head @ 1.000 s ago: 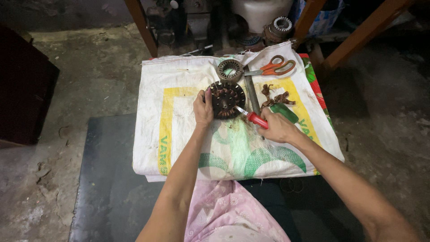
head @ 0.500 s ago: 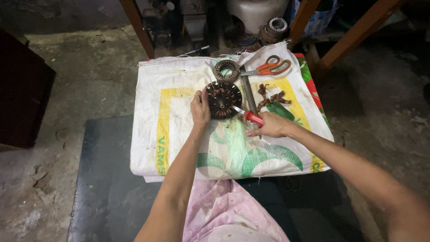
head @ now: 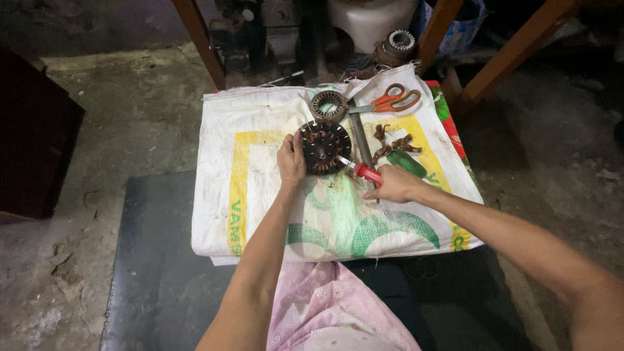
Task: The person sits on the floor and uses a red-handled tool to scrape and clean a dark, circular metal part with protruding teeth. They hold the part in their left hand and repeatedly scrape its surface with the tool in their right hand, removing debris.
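A dark round motor stator (head: 324,147) with rusty copper windings lies on a white woven sack (head: 260,195) spread on the floor. My left hand (head: 290,160) grips the stator's left edge. My right hand (head: 395,184) holds a red-handled screwdriver (head: 361,171), whose metal tip pokes into the stator's right side. A smaller grey stator ring (head: 329,105) rests just behind the dark one.
Orange-handled scissors (head: 389,101), a long metal file (head: 360,138), a clump of pulled copper wire (head: 392,144) and a green-handled tool (head: 407,163) lie on the sack's right half. Wooden legs (head: 201,42) and machine parts stand behind. A dark mat (head: 156,260) lies under the sack.
The view has shifted slightly. Both hands stay on the stator and screwdriver, with my right hand drawn a little lower and to the left.
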